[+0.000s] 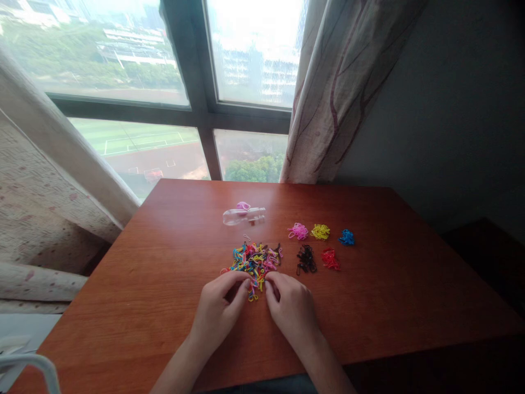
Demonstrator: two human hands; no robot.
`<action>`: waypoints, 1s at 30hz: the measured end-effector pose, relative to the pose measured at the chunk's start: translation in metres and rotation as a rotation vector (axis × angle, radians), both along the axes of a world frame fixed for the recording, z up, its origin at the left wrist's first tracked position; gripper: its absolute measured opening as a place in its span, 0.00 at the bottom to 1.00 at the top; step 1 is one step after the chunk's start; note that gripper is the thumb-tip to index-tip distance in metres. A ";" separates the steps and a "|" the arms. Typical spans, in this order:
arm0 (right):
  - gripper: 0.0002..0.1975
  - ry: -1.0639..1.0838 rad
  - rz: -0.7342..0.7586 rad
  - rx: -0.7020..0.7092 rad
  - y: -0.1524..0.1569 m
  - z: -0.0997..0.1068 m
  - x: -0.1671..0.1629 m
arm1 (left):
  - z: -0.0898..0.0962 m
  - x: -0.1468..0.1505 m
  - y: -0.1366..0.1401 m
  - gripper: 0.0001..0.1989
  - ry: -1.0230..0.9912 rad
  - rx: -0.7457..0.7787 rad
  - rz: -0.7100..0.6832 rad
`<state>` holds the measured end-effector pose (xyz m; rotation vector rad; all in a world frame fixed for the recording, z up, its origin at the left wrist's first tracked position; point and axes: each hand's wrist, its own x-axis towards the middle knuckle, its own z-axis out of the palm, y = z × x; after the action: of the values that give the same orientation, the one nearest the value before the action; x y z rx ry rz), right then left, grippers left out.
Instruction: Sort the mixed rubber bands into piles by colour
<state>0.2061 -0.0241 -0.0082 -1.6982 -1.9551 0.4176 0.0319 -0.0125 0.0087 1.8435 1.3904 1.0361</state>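
Observation:
A mixed heap of small, brightly coloured loop-shaped clips [255, 256] lies on the table in front of me, in yellow, blue, red, pink and black. My left hand [221, 306] rests at the heap's near left edge, its thumb and index finger pinched together. On the near right edge, my right hand [292, 306] is pinched the same way. Whatever sits between the fingertips of either hand is too small or hidden to make out. A few clips [253, 297] lie between the two hands.
To the right sit single-colour piles: pink [298, 231], yellow [320, 232], blue [346, 237], black [306, 259] and red [330, 259]. A clear container with a pink part [244, 215] lies behind the heap. Beyond the wooden table [139, 306] are a window and curtains [328, 98].

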 end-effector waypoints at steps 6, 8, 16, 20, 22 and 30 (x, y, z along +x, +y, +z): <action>0.05 0.012 -0.004 -0.018 -0.001 0.002 -0.001 | -0.001 0.000 0.000 0.07 -0.014 0.022 -0.005; 0.04 0.007 -0.010 -0.014 0.000 0.002 -0.001 | -0.001 0.000 0.000 0.07 -0.016 0.025 -0.001; 0.07 -0.013 -0.011 0.016 -0.001 -0.002 0.001 | -0.001 0.000 -0.001 0.07 -0.003 0.031 0.011; 0.05 -0.002 0.001 0.002 -0.002 -0.001 0.002 | -0.001 0.000 0.000 0.07 0.010 0.037 0.006; 0.05 -0.003 0.000 -0.002 -0.001 0.001 0.001 | 0.000 0.001 0.000 0.08 0.019 0.037 -0.002; 0.06 -0.032 -0.015 -0.003 0.001 -0.001 0.000 | -0.002 0.000 -0.001 0.07 0.033 0.041 0.003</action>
<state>0.2058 -0.0230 -0.0091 -1.7301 -1.9643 0.3908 0.0318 -0.0135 0.0067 1.8960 1.4012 1.0479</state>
